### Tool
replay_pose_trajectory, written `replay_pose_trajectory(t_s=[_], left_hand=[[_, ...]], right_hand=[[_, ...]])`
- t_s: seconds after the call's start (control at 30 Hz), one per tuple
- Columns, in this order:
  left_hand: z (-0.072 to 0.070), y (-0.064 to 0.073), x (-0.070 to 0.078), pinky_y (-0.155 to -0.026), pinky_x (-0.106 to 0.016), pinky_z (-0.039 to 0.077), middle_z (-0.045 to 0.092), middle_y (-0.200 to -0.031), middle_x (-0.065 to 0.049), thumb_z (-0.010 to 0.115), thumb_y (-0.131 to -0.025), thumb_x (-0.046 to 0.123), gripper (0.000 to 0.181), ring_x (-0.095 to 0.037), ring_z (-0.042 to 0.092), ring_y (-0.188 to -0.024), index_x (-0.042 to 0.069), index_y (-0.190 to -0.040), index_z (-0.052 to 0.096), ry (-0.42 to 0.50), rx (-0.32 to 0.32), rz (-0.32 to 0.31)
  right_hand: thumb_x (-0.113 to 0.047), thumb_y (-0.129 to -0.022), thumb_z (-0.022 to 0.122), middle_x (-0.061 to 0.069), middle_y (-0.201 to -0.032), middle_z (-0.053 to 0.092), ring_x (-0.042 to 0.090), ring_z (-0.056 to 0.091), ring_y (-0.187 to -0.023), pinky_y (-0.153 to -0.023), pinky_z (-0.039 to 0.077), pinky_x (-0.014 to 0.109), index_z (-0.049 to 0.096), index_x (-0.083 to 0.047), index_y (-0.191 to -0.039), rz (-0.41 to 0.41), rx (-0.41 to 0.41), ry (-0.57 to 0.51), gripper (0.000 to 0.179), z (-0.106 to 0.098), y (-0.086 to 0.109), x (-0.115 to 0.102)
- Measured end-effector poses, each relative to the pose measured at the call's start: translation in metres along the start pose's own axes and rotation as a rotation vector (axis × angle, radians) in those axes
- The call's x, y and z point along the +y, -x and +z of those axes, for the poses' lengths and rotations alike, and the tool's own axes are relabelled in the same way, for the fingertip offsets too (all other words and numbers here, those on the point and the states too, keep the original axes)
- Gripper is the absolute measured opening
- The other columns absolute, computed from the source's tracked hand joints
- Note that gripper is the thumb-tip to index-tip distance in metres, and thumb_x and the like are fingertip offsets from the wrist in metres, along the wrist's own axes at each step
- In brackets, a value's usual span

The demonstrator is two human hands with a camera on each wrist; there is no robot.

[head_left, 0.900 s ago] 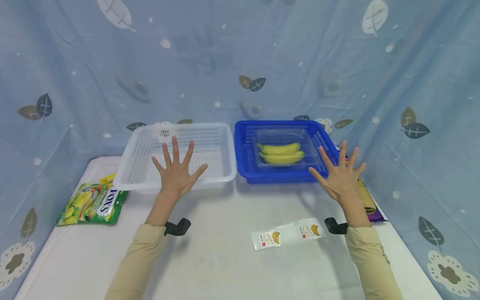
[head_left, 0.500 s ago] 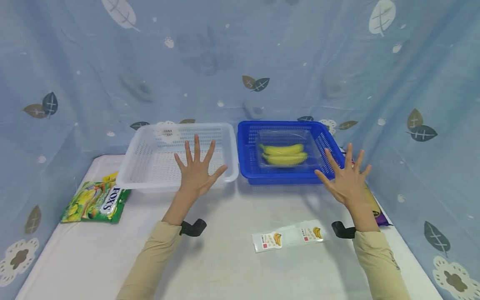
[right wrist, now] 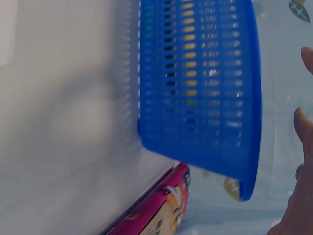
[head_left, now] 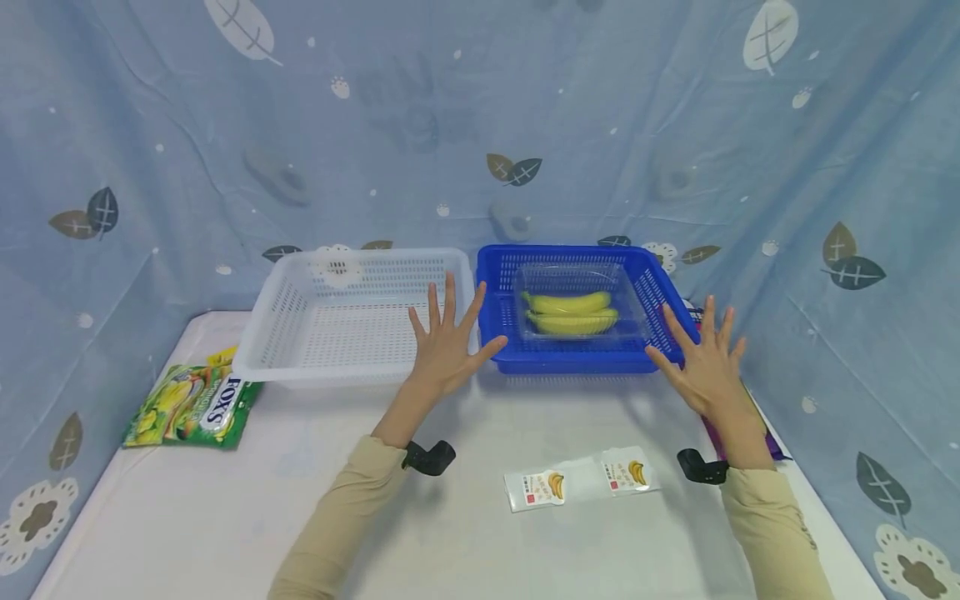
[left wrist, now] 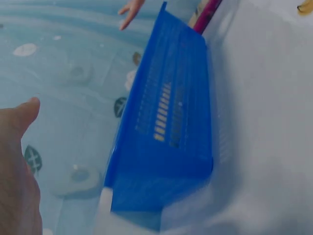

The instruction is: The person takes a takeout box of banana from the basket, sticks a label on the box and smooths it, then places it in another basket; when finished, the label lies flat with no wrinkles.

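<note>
My left hand [head_left: 448,350], fingers spread wide and holding nothing, hovers before the inner ends of two baskets in the head view. It overlaps the right rim of the white basket [head_left: 360,371]. Fingers also spread, my right hand [head_left: 705,367] is raised near the right front corner of the blue basket [head_left: 577,363]. Inside the blue basket a clear plastic box [head_left: 630,325] contains yellow bananas [head_left: 570,312]. In the left wrist view the thumb of the left hand [left wrist: 17,161] shows beside the blue basket [left wrist: 171,122]. Part of the right hand [right wrist: 303,171] shows in the right wrist view.
A green FOX'S candy bag [head_left: 198,408] lies left of the white basket. A flat clear strip with banana labels [head_left: 577,482] lies on the white table [head_left: 480,554]. Behind the right hand is a purple bag, seen as a magenta packet [right wrist: 164,205] by the right wrist. Blue curtains [head_left: 420,167] surround the table.
My left hand has moved right, from in front of the white basket to between the two baskets. The right hand has shifted slightly right and down. Both remain spread; the baskets stay put.
</note>
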State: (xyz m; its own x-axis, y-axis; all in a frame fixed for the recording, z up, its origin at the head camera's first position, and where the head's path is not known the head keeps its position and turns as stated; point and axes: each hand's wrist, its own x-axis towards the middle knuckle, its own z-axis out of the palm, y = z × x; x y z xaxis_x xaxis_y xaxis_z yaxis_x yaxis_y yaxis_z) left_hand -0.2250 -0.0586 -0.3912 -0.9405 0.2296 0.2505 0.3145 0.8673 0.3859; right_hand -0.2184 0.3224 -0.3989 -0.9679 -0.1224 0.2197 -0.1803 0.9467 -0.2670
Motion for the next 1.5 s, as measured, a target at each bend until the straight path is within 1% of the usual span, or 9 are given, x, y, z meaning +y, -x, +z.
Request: replay_pose_trajectory(t_s=[0.23, 0.4, 0.6, 0.73, 1.07, 1.2, 1.3, 1.37, 1.5], left_hand=[[0.006, -0.011, 0.018, -0.107, -0.068, -0.008, -0.03, -0.155, -0.004, 0.04, -0.093, 0.065, 0.081, -0.03, -0.03, -0.138, 0.035, -0.152, -0.007, 0.078, -0.08, 0.055], [0.01, -0.021, 0.024, -0.112, -0.061, 0.0, -0.028, -0.155, -0.002, 0.041, -0.095, 0.062, 0.081, -0.031, -0.02, -0.142, 0.036, -0.152, -0.009, 0.053, -0.128, 0.096], [0.012, -0.031, 0.03, -0.111, -0.058, 0.022, -0.012, -0.159, -0.01, 0.047, -0.095, 0.056, 0.081, -0.036, -0.007, -0.144, 0.032, -0.154, -0.003, 0.103, -0.126, 0.129], [0.013, -0.037, 0.037, -0.092, -0.057, 0.046, -0.008, -0.16, -0.007, 0.05, -0.092, 0.059, 0.083, -0.034, 0.0, -0.145, 0.036, -0.153, -0.002, 0.194, -0.146, 0.075], [0.022, -0.051, 0.045, -0.106, -0.059, 0.031, 0.012, -0.158, -0.016, 0.07, -0.085, 0.045, 0.089, -0.041, 0.019, -0.141, 0.023, -0.154, 0.017, 0.46, -0.147, -0.043], [0.025, -0.052, 0.042, -0.109, -0.052, 0.031, 0.024, -0.155, -0.018, 0.077, -0.083, 0.029, 0.088, -0.038, 0.023, -0.141, 0.012, -0.152, 0.026, 0.532, -0.117, -0.076], [0.026, -0.053, 0.041, -0.11, -0.047, 0.032, 0.031, -0.153, -0.016, 0.078, -0.081, 0.021, 0.086, -0.033, 0.027, -0.14, 0.009, -0.15, 0.029, 0.556, -0.118, -0.109], [0.027, -0.053, 0.04, -0.11, -0.045, 0.032, 0.033, -0.152, -0.015, 0.079, -0.081, 0.019, 0.085, -0.032, 0.028, -0.14, 0.008, -0.15, 0.031, 0.589, -0.129, -0.14], [0.027, -0.055, 0.042, -0.108, -0.044, 0.035, 0.034, -0.152, -0.014, 0.079, -0.08, 0.014, 0.081, -0.032, 0.034, -0.137, 0.008, -0.148, 0.035, 0.694, -0.144, -0.228]], right_hand=[[-0.053, -0.096, 0.044, 0.014, -0.155, -0.026, 0.044, -0.029, -0.135, -0.097, -0.006, 0.078, 0.01, -0.026, -0.154, -0.035, -0.027, -0.096, 0.073, 0.002, -0.001, 0.016], [-0.047, -0.097, 0.049, 0.016, -0.157, -0.019, 0.045, -0.027, -0.135, -0.098, -0.003, 0.078, 0.019, -0.02, -0.154, -0.069, -0.056, -0.175, 0.07, 0.003, -0.001, 0.027], [-0.043, -0.095, 0.054, 0.015, -0.158, -0.014, 0.043, -0.023, -0.138, -0.095, 0.004, 0.081, 0.025, -0.014, -0.152, -0.066, -0.098, -0.24, 0.07, 0.003, 0.001, 0.034], [-0.043, -0.093, 0.059, 0.016, -0.159, -0.008, 0.045, -0.015, -0.14, -0.095, 0.007, 0.08, 0.026, -0.013, -0.151, -0.07, -0.111, -0.247, 0.073, 0.003, -0.002, 0.039], [-0.04, -0.086, 0.071, 0.028, -0.152, 0.023, 0.06, 0.033, -0.124, -0.083, 0.04, 0.06, 0.053, -0.002, -0.134, -0.083, -0.074, -0.191, 0.064, -0.001, -0.01, 0.043], [-0.036, -0.084, 0.073, 0.029, -0.145, 0.036, 0.042, 0.063, -0.083, -0.055, 0.041, 0.035, 0.062, 0.0, -0.124, -0.121, -0.055, -0.181, 0.055, -0.004, -0.011, 0.043], [-0.031, -0.083, 0.076, 0.029, -0.141, 0.041, 0.014, 0.038, -0.04, -0.04, 0.027, 0.025, 0.067, 0.003, -0.116, -0.134, -0.055, -0.213, 0.048, -0.007, -0.011, 0.045], [-0.026, -0.082, 0.077, 0.028, -0.138, 0.045, 0.005, 0.018, -0.038, -0.037, 0.024, 0.023, 0.069, 0.004, -0.11, -0.135, -0.048, -0.235, 0.042, -0.009, -0.01, 0.048], [-0.021, -0.079, 0.08, 0.026, -0.13, 0.052, -0.001, 0.018, -0.042, -0.037, 0.024, 0.022, 0.072, 0.006, -0.102, -0.13, -0.027, -0.255, 0.036, -0.013, -0.009, 0.052]])
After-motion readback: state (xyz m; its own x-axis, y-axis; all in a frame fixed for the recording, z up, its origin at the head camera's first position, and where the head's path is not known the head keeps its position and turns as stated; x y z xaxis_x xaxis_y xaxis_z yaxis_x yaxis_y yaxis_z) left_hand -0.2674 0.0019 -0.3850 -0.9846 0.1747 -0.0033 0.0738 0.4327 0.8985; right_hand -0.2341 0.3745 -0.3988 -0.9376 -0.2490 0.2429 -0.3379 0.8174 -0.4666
